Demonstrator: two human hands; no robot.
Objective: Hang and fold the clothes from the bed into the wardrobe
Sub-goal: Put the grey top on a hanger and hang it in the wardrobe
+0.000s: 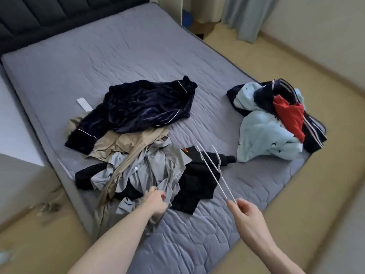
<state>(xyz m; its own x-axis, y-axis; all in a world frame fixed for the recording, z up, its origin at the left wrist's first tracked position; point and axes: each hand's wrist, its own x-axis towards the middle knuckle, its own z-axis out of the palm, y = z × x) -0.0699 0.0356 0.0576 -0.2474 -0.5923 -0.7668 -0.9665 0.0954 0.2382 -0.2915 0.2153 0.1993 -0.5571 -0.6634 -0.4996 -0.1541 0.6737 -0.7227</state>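
A heap of clothes lies on the grey mattress (122, 56): a dark navy velvet robe (142, 105) on top, a beige garment (126, 143) under it, a grey shirt (138, 171) and black clothes (197, 184) at the near end. My left hand (156, 200) grips a fold of the grey shirt. My right hand (245, 212) pinches one end of a white wire hanger (215, 173), which points away over the black clothes. A second pile at the bed's right corner holds a light blue garment (264, 135), a red one (290, 115) and a navy striped one (314, 131).
A white flat remote-like object (84, 104) lies beside the robe. The dark padded headboard (59, 14) is at the far left. Beige floor (296, 62) runs along the bed's right side, with grey curtains (246, 16) at the far wall. No wardrobe is in view.
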